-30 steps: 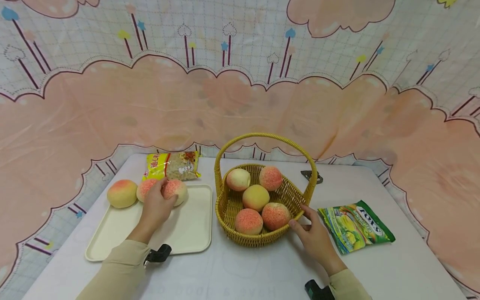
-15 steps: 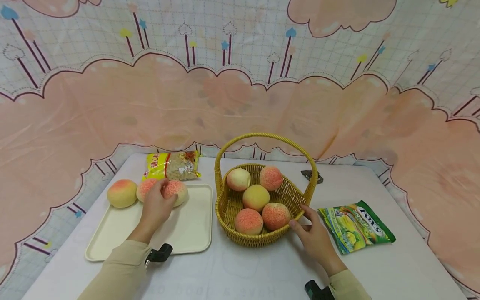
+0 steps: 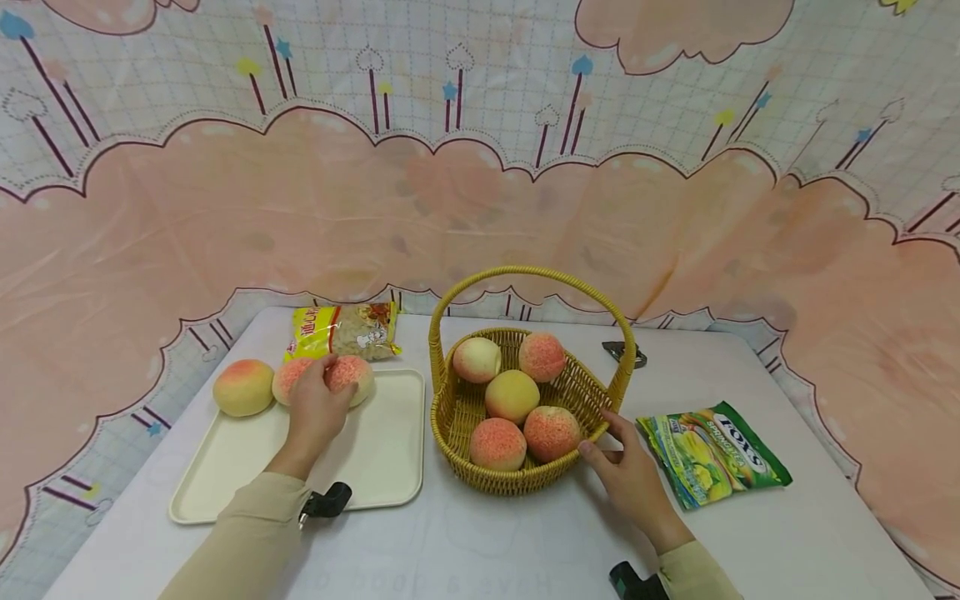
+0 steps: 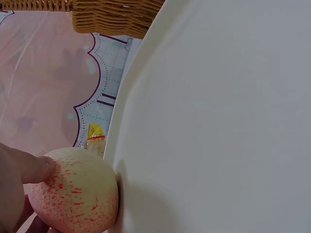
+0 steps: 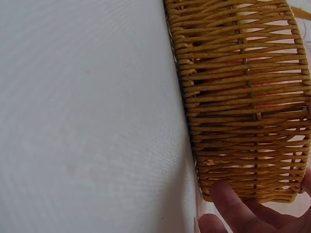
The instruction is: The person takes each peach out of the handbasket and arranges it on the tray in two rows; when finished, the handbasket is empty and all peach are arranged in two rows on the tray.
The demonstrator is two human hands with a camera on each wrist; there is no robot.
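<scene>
With thumb and fingers, my left hand (image 3: 318, 408) grips a pink-speckled peach (image 3: 350, 377) at the back of the cream tray (image 3: 382, 467). In the left wrist view the thumb presses on the pale side of this peach (image 4: 80, 189). Two more peaches stand in a row left of it: a partly hidden pink one (image 3: 288, 379) and a yellow-red one (image 3: 243, 387). My right hand (image 3: 633, 475) holds the near right rim of the yellow wicker basket (image 3: 480, 479), its fingers against the woven side (image 5: 243, 121). Several peaches (image 3: 512, 396) lie inside the basket.
Behind the tray lies a yellow snack packet (image 3: 345, 331). A green candy bag (image 3: 716, 454) lies right of my right hand, and a small dark object (image 3: 637, 357) sits behind the basket's right side. The basket's tall handle (image 3: 525, 271) arches over the peaches.
My left forearm and hand have shifted slightly to the right, and the gripped peach has moved a little back and left. The right hand and basket look the same.
</scene>
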